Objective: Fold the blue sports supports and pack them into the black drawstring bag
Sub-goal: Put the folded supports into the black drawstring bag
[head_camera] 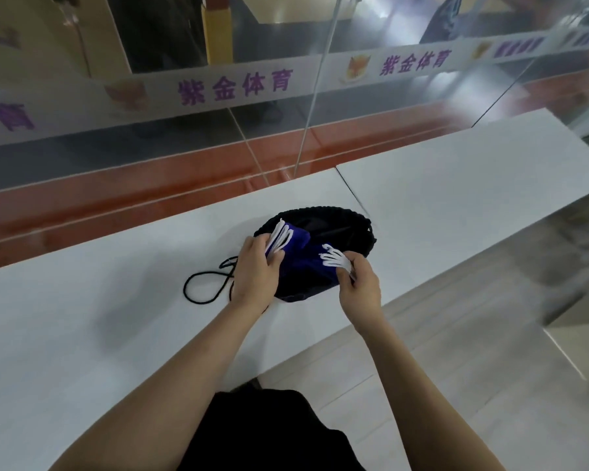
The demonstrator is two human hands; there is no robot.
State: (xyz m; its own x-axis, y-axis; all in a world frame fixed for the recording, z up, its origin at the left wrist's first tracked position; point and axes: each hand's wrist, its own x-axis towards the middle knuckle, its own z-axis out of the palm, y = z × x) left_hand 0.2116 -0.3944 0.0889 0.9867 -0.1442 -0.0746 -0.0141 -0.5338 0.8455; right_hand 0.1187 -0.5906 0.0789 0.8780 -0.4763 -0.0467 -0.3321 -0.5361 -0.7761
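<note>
The black drawstring bag (334,229) lay on the white desk (456,185), close to the near edge, with its gathered mouth spread wide and facing up. Blue sports supports (303,263) sat in that mouth, partly inside the bag and partly over its near rim; their white straps showed at two places.

The left hand (252,273) was at the left side of the bag's opening. It was closed around one folded blue support, thumb on the near side and fingers over the top, with a bunch of white straps (278,237) fanning out from between fingers and fabric toward the far left rim of the bag. The support in this hand was touching the bag's rim and sitting just inside it.

The right hand (357,283) was at the near right side of the opening. It pinched a second bunch of white straps (334,260) between thumb and fingertips; the blue fabric attached to them ran leftward into the bag, between the two hands. The hands were apart, with the blue supports filling the space between them.

The bag's black cord (201,287) lay in a loose loop on the desk to the left of the left hand, running under the wrist toward the bag.

A glass partition (218,96) with a printed band stood beyond the far edge of the desk.
</note>
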